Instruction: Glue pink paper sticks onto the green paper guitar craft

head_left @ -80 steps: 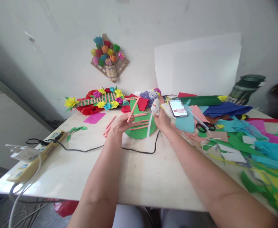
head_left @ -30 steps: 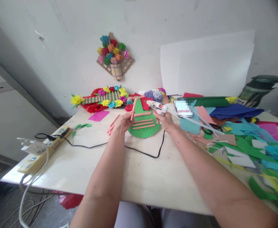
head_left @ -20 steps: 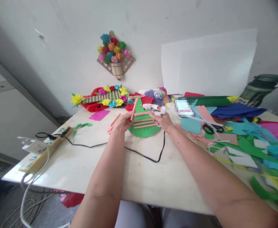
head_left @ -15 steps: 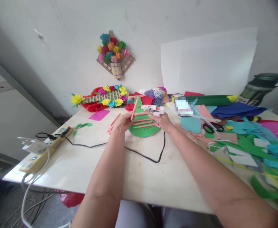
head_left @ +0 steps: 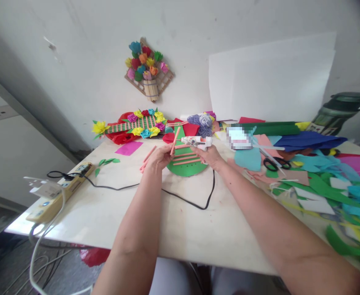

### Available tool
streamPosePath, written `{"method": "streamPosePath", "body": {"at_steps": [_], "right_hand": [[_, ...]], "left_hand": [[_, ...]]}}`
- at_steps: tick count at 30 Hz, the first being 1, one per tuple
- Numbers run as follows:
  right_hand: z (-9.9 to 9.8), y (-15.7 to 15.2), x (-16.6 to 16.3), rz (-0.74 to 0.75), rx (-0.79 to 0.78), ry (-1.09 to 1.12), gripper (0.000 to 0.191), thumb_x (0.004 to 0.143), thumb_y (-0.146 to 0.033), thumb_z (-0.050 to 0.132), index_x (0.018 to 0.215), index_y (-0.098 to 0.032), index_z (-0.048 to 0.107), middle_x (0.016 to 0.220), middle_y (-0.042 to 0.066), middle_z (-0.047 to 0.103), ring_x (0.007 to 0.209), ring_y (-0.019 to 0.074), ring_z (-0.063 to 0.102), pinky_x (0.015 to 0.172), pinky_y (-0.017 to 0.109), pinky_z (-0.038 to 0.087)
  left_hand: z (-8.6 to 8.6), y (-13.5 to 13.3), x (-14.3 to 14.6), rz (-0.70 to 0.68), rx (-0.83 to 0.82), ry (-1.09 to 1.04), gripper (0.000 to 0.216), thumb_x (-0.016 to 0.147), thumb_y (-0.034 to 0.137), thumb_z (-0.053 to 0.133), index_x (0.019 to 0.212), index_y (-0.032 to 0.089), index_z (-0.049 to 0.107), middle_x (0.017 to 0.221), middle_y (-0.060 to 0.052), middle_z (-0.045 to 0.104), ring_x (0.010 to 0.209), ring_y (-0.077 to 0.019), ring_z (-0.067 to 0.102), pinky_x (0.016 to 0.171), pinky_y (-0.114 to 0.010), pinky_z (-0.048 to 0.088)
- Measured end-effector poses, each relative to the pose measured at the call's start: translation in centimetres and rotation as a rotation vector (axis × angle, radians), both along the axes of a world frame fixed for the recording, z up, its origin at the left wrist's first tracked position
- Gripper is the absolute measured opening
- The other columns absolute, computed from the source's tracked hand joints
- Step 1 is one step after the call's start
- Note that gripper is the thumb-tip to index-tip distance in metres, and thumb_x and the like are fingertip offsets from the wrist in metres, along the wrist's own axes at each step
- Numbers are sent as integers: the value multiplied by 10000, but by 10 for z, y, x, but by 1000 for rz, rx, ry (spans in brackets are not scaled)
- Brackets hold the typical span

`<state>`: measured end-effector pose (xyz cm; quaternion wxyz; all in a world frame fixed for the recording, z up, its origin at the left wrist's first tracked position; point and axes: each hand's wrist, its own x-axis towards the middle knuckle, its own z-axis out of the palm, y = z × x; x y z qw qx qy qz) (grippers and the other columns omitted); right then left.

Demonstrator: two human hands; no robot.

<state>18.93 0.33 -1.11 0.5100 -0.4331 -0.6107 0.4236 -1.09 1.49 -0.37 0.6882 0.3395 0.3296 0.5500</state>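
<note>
Between the fingers of my left hand (head_left: 161, 157) a thin salmon-pink paper stick (head_left: 175, 138) is held, slanting upward. My right hand (head_left: 209, 156) is closed around a white hot glue gun (head_left: 198, 141), its nozzle pointing left at the stick, close to or touching it. Below both hands lies a green guitar-shaped cutout (head_left: 186, 169) with several pink sticks (head_left: 186, 157) across its body and a row of small dark holes. More loose pink sticks (head_left: 149, 155) rest just left of my left hand.
A finished flower-trimmed paper guitar (head_left: 143, 125) lies at the back left. A power strip (head_left: 61, 190) sits at the left edge; the black cord (head_left: 195, 205) crosses the table. Scissors (head_left: 276, 164), coloured paper scraps (head_left: 318, 184) and a dark bottle (head_left: 336, 112) are on the right.
The glue gun's nozzle has shifted slightly left, nearer to the pink stick in my left hand. Both hands keep their holds.
</note>
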Motion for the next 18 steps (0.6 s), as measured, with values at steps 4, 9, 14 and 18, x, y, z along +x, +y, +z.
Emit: {"method": "streamPosePath", "body": {"at_steps": [4,9,14,18], "right_hand": [[1,-1,0,18,22,-25,396,618,-513,662,708,-134,594,475,-36,508,327,64,395,302,206,339],[0,0,0,14,12,-34,425,582,-526,684,729,-135,604,475,-46,489,308,61,381,283,209,331],[-2,2,-1,21,7,-32,420,582,-517,688,739,-135,609,487,-38,505,314,60,384,280,205,337],[-3,3,-1,22,17,-49,393,588,-500,691,713,-138,599,484,-39,502,315,63,390,281,208,343]], "left_hand": [[0,1,0,9,-8,-3,61,717,71,567,736,83,624,572,0,551,482,-55,496,417,-134,405],[-3,3,-2,10,0,-1,103,714,61,559,780,83,635,573,-2,553,475,-52,486,414,-131,402],[-2,1,-1,23,-2,0,87,720,67,558,762,87,631,565,2,546,473,-52,487,411,-130,404],[1,-1,0,26,-12,-10,75,719,59,555,744,88,619,568,2,544,477,-50,488,423,-131,411]]}}
